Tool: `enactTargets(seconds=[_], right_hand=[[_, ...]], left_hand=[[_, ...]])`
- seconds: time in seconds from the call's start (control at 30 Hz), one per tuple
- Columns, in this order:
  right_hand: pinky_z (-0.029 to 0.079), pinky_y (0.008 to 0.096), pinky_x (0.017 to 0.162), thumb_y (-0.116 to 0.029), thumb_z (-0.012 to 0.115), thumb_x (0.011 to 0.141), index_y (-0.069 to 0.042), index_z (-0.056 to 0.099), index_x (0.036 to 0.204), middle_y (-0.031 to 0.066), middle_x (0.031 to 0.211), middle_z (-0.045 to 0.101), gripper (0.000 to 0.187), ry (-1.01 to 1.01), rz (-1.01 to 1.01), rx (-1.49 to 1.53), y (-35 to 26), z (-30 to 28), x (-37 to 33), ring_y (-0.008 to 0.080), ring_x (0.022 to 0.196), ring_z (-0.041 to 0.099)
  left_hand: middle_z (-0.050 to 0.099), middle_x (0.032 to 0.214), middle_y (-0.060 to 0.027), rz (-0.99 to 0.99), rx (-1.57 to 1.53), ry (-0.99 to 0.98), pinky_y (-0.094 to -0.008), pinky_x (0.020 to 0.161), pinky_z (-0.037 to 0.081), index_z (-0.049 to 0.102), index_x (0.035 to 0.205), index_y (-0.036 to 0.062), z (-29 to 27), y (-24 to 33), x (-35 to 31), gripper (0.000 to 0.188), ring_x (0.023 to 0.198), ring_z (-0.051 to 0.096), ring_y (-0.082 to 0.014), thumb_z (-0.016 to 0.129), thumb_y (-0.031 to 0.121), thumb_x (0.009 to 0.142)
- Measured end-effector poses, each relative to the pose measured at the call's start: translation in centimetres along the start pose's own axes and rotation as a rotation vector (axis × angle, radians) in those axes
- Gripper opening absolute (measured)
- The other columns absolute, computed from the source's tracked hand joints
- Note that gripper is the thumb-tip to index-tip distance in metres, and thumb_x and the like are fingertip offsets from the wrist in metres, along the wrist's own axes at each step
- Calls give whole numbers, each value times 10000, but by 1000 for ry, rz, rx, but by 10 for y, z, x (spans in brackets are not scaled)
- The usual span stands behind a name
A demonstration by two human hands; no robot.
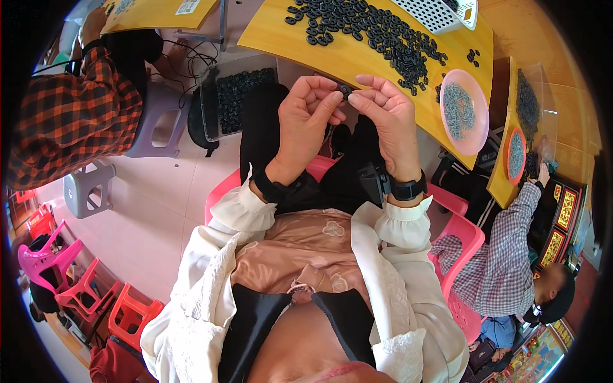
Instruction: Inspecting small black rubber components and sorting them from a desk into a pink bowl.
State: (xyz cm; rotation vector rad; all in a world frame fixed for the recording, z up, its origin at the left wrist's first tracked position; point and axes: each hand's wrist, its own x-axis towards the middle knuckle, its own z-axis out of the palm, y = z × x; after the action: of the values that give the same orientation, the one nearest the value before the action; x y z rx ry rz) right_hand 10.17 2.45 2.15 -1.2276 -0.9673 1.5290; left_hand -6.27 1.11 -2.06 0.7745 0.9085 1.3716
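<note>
Above my lap, at the table's near edge, my left hand [305,121] pinches a small black part [345,90] between thumb and fingertips. My right hand [388,118] has its thumb and fingers closed against the part's other side. Fingertips cover much of the part, so its exact shape is hard to make out. Beyond the hands, many loose black oval ring-shaped pieces [389,39] spread over the yellow table [268,29]. To the right, a pink bowl [483,118] holds small silvery metal pieces [458,112], perhaps screws or pins.
A white perforated basket [440,16] stands at the table's far side. Left of my knees, a clear bin [211,105] holds black pieces. Co-workers sit left in a checked orange shirt [70,118] and right in a plaid shirt [495,268]. A grey stool [89,188] stands at left.
</note>
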Motion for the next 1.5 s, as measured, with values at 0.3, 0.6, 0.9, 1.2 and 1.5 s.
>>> enactTargets(seconds=[0.3, 0.6, 0.9, 1.2, 1.5], right_hand=[[501, 211, 865, -46, 800, 931, 32, 566, 1368, 46, 1027, 757, 502, -54, 50, 95, -21, -5, -8, 79, 909, 667], [516, 216, 904, -32, 797, 927, 23, 569, 1363, 47, 1030, 765, 496, -55, 65, 69, -24, -12, -12, 97, 934, 710], [521, 226, 933, -3, 769, 925, 24, 485, 1401, 67, 990, 756, 555, -193, 137, 22, -30, -28, -15, 114, 954, 715], [512, 222, 903, -2, 764, 923, 26, 494, 1386, 54, 944, 738, 536, -245, 121, -49, -29, -32, -14, 104, 924, 696], [497, 198, 839, 37, 769, 880, 33, 493, 1381, 33, 918, 701, 573, -271, 208, 61, -24, -34, -13, 96, 851, 658]], left_hand=[[732, 944, -45, -36, 14, -156, -189, 651, 537, 622, 1306, -15, 4, 14, -5, 297, 759, 680, -63, 698, 15, 1021], [738, 926, -43, -67, 15, -255, -195, 632, 529, 642, 1332, -13, 1, 17, 0, 325, 732, 681, -72, 708, 24, 1016], [799, 932, -92, -333, 79, -476, -196, 599, 518, 704, 1331, -4, -11, 37, 11, 350, 674, 681, -78, 734, 40, 985], [789, 886, -58, -331, 146, -518, -201, 591, 535, 715, 1317, 7, -11, 39, 10, 343, 673, 699, -74, 750, 52, 979], [792, 895, -47, -360, 170, -570, -196, 592, 537, 729, 1302, 28, -15, 41, 9, 333, 665, 694, -61, 760, 52, 971]])
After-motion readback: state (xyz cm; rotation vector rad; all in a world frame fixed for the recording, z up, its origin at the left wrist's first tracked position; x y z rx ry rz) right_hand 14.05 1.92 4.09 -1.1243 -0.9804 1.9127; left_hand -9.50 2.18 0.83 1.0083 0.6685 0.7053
